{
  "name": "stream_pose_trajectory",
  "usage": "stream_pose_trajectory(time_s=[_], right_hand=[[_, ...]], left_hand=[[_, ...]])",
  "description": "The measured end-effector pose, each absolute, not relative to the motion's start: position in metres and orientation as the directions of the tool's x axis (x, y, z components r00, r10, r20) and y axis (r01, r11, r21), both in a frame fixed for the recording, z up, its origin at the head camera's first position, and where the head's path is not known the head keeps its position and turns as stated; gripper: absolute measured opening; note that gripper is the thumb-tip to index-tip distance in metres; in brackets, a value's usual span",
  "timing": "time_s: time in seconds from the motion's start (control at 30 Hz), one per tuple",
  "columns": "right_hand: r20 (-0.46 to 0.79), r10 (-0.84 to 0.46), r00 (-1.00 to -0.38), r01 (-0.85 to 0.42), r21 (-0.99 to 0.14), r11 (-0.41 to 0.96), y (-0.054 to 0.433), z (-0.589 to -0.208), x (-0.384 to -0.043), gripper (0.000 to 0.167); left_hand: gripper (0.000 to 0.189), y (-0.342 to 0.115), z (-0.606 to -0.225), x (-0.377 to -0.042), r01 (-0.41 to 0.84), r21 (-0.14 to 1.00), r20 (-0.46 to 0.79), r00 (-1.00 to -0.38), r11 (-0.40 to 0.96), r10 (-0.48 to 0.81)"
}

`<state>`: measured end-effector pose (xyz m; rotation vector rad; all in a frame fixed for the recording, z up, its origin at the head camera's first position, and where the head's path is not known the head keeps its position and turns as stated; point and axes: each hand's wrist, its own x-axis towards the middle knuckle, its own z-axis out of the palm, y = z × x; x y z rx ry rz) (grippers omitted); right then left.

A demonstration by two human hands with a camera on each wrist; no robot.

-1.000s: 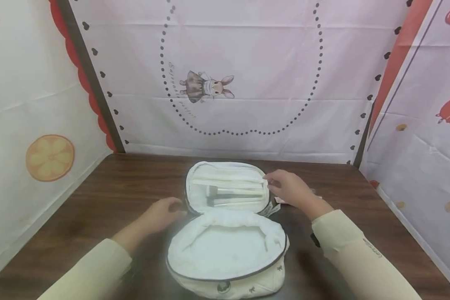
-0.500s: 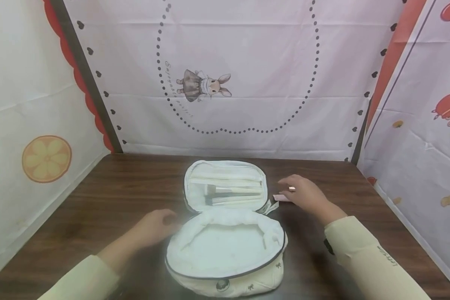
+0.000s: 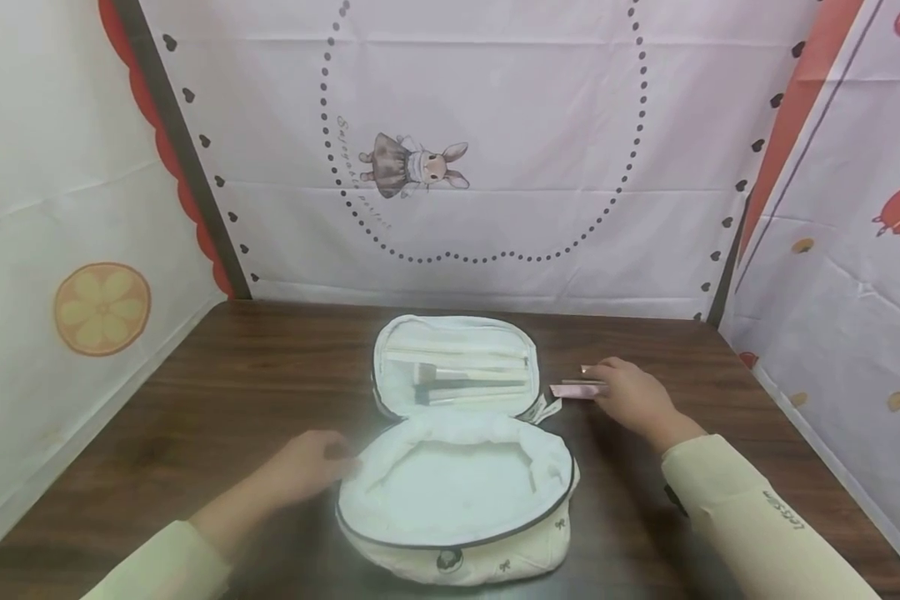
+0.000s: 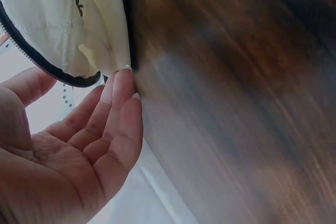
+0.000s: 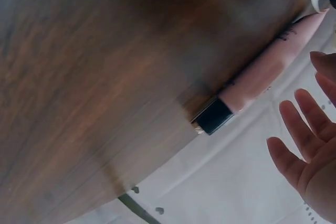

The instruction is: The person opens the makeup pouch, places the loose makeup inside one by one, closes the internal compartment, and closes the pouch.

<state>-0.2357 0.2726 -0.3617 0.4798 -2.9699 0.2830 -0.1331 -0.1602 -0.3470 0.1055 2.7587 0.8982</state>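
An open white cosmetic bag point(image 3: 453, 533) stands at the table's front middle, its lid laid back. Several makeup brushes point(image 3: 480, 383) lie behind the lid's clear pocket. My left hand point(image 3: 307, 467) is at the bag's left rim; in the left wrist view its fairly straight fingertips touch the bag's side. Right of the lid, my right hand point(image 3: 633, 400) reaches over small pink items. One is a pink tube point(image 5: 262, 80) with a black end, lying on the table. In the right wrist view the fingers are spread and apart from it; the head view partly hides the items.
The dark wooden table point(image 3: 292, 350) is walled by printed white cloths point(image 3: 487, 150) at the back and both sides. A white fabric tag point(image 3: 547, 410) sticks out at the bag's right hinge side.
My right hand has left the lid's right edge and moved right and slightly toward me, to the pink items. The left hand has slid nearer, from the hinge to the bag's left rim.
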Motion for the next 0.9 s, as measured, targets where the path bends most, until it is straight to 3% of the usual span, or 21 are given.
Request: stream_pose_trajectory(time_s=[0.67, 0.9], right_hand=[[0.025, -0.282, -0.959, -0.283, -0.072, 0.957, 0.274, -0.36, -0.246, 0.024], [0.005, -0.318, -0.948, -0.318, -0.035, 0.947, 0.273, -0.362, -0.25, 0.023]], left_hand=[[0.017, -0.152, -0.352, -0.129, 0.005, 0.597, -0.178, -0.974, 0.802, 0.139], [0.016, -0.152, -0.353, -0.127, 0.007, 0.596, -0.171, -0.976, 0.803, 0.135]])
